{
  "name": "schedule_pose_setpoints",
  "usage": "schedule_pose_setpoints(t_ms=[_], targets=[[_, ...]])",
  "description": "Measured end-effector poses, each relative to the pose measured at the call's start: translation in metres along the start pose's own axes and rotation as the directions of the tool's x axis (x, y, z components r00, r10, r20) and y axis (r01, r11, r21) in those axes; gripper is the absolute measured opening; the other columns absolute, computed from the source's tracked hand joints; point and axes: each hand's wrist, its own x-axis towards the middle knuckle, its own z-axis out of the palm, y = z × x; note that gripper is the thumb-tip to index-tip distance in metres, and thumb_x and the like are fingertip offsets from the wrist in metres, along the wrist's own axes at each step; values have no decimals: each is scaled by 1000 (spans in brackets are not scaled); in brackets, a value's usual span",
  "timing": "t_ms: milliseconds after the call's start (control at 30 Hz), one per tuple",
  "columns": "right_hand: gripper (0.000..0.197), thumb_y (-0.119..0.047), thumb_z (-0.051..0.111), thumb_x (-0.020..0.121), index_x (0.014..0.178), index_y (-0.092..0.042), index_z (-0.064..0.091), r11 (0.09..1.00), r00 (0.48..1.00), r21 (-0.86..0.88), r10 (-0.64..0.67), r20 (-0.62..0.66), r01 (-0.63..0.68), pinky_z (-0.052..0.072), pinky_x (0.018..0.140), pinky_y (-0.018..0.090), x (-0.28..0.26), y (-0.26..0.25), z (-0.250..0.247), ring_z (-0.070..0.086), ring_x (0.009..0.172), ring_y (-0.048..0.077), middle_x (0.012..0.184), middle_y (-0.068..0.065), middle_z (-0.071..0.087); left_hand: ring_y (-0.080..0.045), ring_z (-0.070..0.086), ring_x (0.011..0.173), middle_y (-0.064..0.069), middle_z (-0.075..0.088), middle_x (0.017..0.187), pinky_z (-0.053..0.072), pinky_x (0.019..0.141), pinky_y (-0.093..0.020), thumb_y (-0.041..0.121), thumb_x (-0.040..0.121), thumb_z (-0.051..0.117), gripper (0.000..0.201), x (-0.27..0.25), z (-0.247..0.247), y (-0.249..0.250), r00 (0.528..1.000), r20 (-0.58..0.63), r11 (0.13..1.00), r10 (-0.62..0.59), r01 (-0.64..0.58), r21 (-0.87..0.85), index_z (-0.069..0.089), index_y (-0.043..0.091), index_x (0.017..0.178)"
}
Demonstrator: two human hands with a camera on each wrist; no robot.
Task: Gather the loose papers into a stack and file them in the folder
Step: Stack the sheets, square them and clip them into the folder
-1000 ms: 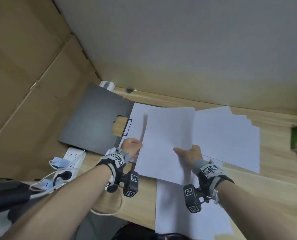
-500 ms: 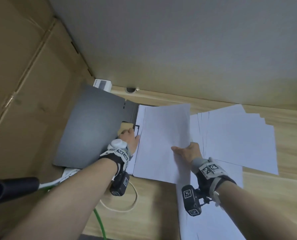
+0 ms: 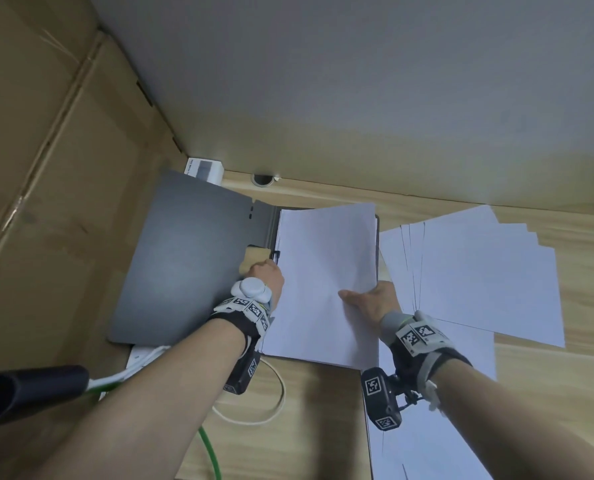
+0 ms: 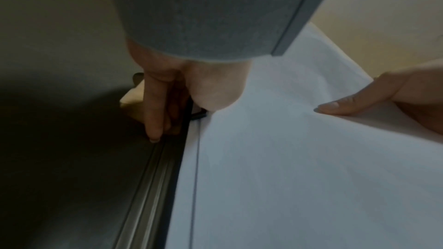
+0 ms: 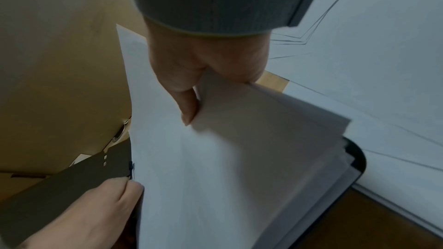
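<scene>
The open grey folder [image 3: 188, 265] lies on the desk [image 3: 323, 427], loose papers [image 3: 479, 271] beside it. A stack [image 3: 323, 289] sits in its right half, pinched by the right hand [image 3: 371, 301], thumb on top. Only the wrist view shows the left hand [image 4: 167, 101] with fingers curled at the clip [image 4: 199, 115].

You've got plain white papers [image 3: 326, 282] under your right hand [image 3: 371, 301], sitting on a dark grey folder [image 3: 188, 258] with a black clip [image 3: 275, 255] at the spine. A tan patch [image 3: 252, 259] shows by your left hand [image 3: 266, 275]. More white loose sheets [image 3: 479, 278] fan out over the light wood-grain desk [image 3: 323, 427]. Your wrist bands [image 3: 417, 336] carry black-and-white square markers. There's brown cardboard [image 3: 46, 168], a green cable [image 3: 212, 455], a cream cord [image 3: 278, 400] and a grey-white wall [image 3: 358, 81].
</scene>
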Motion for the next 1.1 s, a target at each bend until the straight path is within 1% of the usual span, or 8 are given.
schedule_pose_setpoints(t_ms=[200,333,500,600,733,900,1000,1100], targets=[[29,-16,85,73,75,-15,56,1000,1000,23,-4,-6,4,53,72,34,-2,0,9,64,71,23,80,4,66,-24,63,100,-13,62,110,31,54,-25,-1,94,32,25,1,0,-3,997,-54,998,50,-48,33,51,-2,110],[36,-21,86,70,81,-6,55,1000,1000,-8,13,-24,-13,55,71,38,2,6,12,61,72,26,81,8,62,-24,63,98,-13,62,108,34,61,-26,0,94,33,25,1,5,-3,996,-47,996,69,-67,55,51,-3,111],[13,-10,79,76,79,-12,66,998,999,56,-43,6,42,58,70,38,-5,8,-4,65,70,26,79,6,69,-29,62,101,-15,63,112,47,77,-34,34,99,36,39,-6,2,-4,996,-41,986,-77,70,-151,50,2,115],[11,-8,73,77,88,-10,73,993,995,82,-77,-62,82,58,66,38,-3,16,-30,61,67,24,74,4,66,-32,59,103,-16,59,117,47,82,-37,42,96,40,47,-11,1,-11,995,-16,958,-96,88,-273,49,2,118],[14,-9,77,78,92,-10,73,988,986,123,-72,-150,91,55,64,30,1,33,-78,64,65,21,78,7,70,-33,59,99,-18,56,113,51,82,-39,33,89,50,45,-26,-7,-2,981,37,899,-192,191,-395,42,0,120],[15,3,66,84,94,-7,71,981,982,158,-82,-168,109,49,54,24,-4,60,-131,61,60,20,76,10,68,-34,53,103,-16,52,117,48,87,-43,21,81,51,33,-60,-17,31,957,-122,865,-262,177,-469,49,6,109],[17,3,64,83,93,-8,72,981,980,154,-91,-179,120,51,60,28,-7,86,-162,61,62,21,76,10,69,-31,56,98,-12,50,117,49,87,-41,21,85,50,24,-85,-23,62,968,-153,828,-198,82,-554,54,10,106],[16,-5,67,79,92,-11,73,988,973,107,-89,-212,113,55,74,36,-10,120,-190,63,66,22,82,9,72,-26,58,85,-8,62,103,50,77,-34,16,87,46,17,-114,-21,100,984,-122,775,-128,23,-632,58,10,96]])
